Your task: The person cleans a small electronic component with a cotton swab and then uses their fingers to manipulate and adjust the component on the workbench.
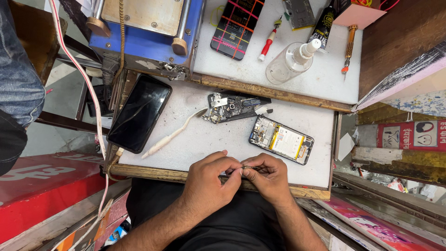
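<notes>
White foam, scuffed and speckled with dirt, covers the surface (204, 139) where both hands meet at its near edge. The left hand (211, 179) and the right hand (269, 176) have their fingers pinched shut from opposite ends on a small metal part (247, 167), thin and dark, too small to tell more. Its long axis runs left to right between the two sets of fingertips, roughly level, just above the wooden rim; both hands are equally near, each touching it. Just beyond the right fingers lies an opened phone (281, 140) with its pale battery showing, tilted so its long side runs from upper left to lower right. Farther out from the fingers sits a dark circuit board (231, 108), and to the left of the left fingers a white toothbrush (173, 134) lies slanted, its head pointing toward the board. Well to the left of that rests a black phone (140, 113), screen up, hanging partly over the surface edge. On the raised shelf beyond stand a clear squeeze bottle (290, 62), a red-handled screwdriver (268, 42) and a blue machine (146, 30). Around it is a cramped stall with wooden boards and a red panel at the left.
</notes>
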